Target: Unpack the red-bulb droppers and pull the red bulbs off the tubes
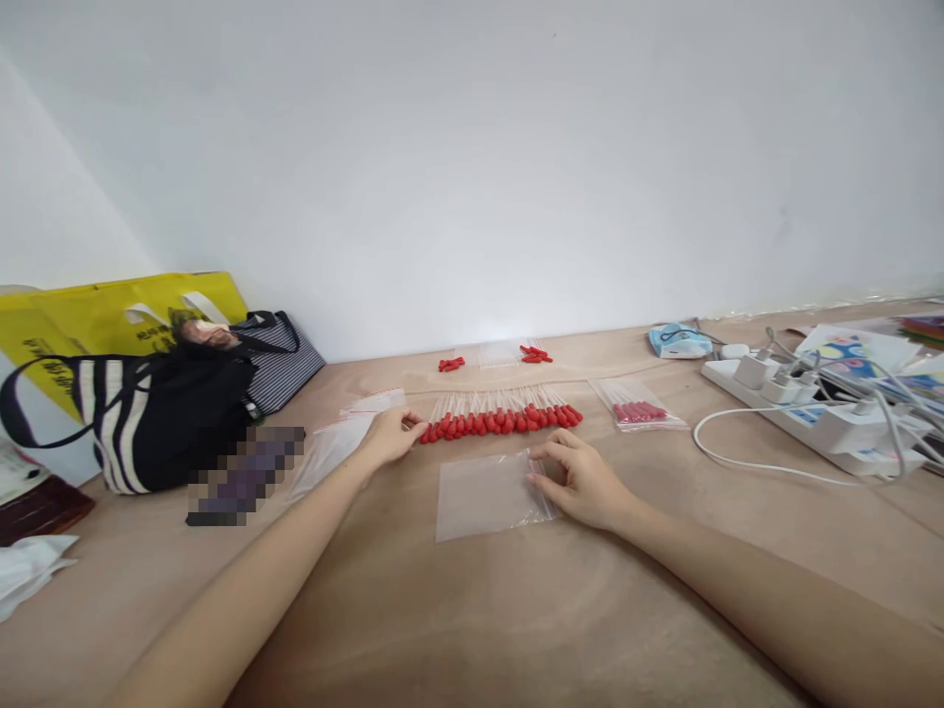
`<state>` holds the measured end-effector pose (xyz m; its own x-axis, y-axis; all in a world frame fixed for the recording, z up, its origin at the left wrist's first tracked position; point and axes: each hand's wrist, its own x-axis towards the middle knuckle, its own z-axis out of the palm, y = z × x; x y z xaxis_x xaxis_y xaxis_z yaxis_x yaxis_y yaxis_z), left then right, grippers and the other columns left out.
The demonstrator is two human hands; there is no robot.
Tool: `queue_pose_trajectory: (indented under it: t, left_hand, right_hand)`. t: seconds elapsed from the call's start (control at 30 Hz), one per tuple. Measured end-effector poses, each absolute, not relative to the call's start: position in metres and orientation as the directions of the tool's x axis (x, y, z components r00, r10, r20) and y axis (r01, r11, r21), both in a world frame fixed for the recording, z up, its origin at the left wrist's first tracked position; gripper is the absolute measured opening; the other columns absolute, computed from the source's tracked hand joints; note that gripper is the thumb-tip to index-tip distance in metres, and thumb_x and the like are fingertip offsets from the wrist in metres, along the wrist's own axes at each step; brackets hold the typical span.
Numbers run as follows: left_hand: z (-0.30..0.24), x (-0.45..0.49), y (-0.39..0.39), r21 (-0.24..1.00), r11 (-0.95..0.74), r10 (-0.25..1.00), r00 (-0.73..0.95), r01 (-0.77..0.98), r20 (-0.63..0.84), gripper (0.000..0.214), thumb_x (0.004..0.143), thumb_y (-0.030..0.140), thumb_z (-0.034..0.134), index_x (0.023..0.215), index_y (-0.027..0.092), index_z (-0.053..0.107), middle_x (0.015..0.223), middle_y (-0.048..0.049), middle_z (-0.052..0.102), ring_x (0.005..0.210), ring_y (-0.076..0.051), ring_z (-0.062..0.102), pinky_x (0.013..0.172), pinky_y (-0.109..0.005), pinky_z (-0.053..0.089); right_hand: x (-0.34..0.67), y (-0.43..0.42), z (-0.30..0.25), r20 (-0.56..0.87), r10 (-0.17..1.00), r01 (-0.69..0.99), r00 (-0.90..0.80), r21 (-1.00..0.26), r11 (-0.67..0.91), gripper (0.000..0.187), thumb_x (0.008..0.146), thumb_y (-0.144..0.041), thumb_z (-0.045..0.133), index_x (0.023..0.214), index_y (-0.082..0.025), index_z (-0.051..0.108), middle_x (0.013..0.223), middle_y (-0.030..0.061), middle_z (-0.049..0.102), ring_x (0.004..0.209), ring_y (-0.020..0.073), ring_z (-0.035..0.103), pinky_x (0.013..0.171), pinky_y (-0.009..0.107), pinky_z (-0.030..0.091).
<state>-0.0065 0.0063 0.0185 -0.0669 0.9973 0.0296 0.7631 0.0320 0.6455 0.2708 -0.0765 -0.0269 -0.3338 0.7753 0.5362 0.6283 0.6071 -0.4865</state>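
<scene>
Sticks [501, 423] on table [413, 629], pouch [483, 497] before them, power strip [786, 418] right, handbag [184, 413] left

Both forearms are bare and reach forward, slanting inward toward each other. The left arm [284, 565] enters at the lower left and runs up to a nearly straight wrist. Its left grip [388, 438] lies low, back of the hand up, fingers bent and pointing inward; whether thumb and forefinger meet is too small to tell. The right arm [730, 580] comes from the lower right. Its right grip [584, 479] sits slightly nearer the body, fingers curved, thumb and forefinger tips apart and aimed left.
</scene>
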Motion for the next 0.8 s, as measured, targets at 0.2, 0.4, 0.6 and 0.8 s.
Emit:
queue_pose_trajectory:
  t: [0.2,0.4,0.6,0.8]
  left_hand:
    - [0.008,0.016,-0.049,0.442,-0.470,0.876,0.339,0.764,0.344,0.029,0.081,0.037,0.041,0.096,0.020,0.059,0.104,-0.0066,0.058,0.100,-0.020,0.050,0.090,-0.033,0.036]
    - [0.004,0.034,-0.080,0.378,-0.686,0.659,0.751,0.622,-0.040,0.051,0.083,0.048,0.037,0.131,0.032,0.028,0.142,-0.0006,0.017,0.130,-0.022,0.013,0.105,-0.042,0.008]
    - [-0.001,0.034,-0.071,0.491,-0.579,0.778,0.622,0.651,0.092,0.037,0.083,0.044,0.039,0.114,0.027,0.052,0.130,-0.0053,0.042,0.118,-0.021,0.037,0.100,-0.038,0.025]
    - [-0.010,0.037,-0.051,0.630,-0.351,0.930,0.337,0.693,0.148,0.041,0.058,0.042,0.067,0.090,0.017,0.059,0.088,-0.0052,0.060,0.080,-0.018,0.055,0.069,-0.028,0.042]
  right_hand:
    - [0.268,-0.081,-0.021,0.534,0.635,0.554,-0.559,-0.329,0.765,0.014,0.076,-0.022,0.054,0.086,-0.020,0.063,0.087,0.0052,0.059,0.081,0.0153,0.054,0.072,0.030,0.044]
    - [0.272,-0.079,-0.023,0.509,0.611,0.577,-0.606,-0.248,0.778,0.019,0.079,-0.028,0.051,0.093,-0.023,0.064,0.093,0.0047,0.061,0.088,0.0168,0.053,0.077,0.034,0.042]
    - [0.290,-0.067,-0.019,0.512,0.646,0.669,-0.566,-0.173,0.723,0.015,0.078,-0.029,0.052,0.077,-0.023,0.066,0.088,0.0045,0.062,0.083,0.0180,0.052,0.075,0.037,0.040]
    - [0.339,-0.037,-0.010,0.555,0.795,0.895,-0.246,-0.186,0.406,0.018,0.074,-0.023,0.050,0.083,-0.020,0.065,0.086,0.0073,0.061,0.081,0.0210,0.052,0.073,0.036,0.039]
